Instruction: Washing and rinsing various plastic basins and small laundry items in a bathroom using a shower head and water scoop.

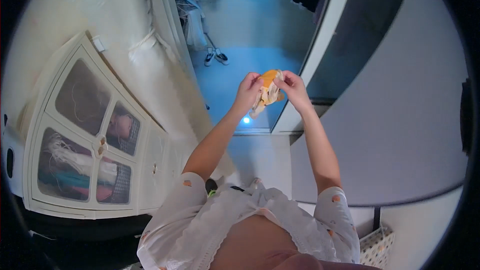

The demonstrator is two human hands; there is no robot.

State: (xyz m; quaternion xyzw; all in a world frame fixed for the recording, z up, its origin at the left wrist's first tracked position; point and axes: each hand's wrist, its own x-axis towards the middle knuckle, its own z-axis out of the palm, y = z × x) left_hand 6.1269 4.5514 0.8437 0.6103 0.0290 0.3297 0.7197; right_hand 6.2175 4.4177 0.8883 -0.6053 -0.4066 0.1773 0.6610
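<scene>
Both my arms reach forward, and between my hands hangs a small cloth item [270, 90], yellow-orange at the top and whitish below; it looks like a small garment, perhaps a sock, but I cannot tell its exact kind. My left hand [248, 91] pinches its left upper edge between thumb and fingers. On the other side my right hand [294, 90] pinches the right upper edge. The cloth is crumpled, its lower end dangling free. Some of its folds are hidden behind my fingers.
To the left stands a cream cabinet [141, 145] with clear panels and fabrics inside. Ahead, a sliding door frame [322, 40] borders a blue-lit room with shoes [216, 57] on the floor and hanging clothes [195, 25]. A large grey panel [395, 120] fills the right; a dotted basket [377, 247] sits below.
</scene>
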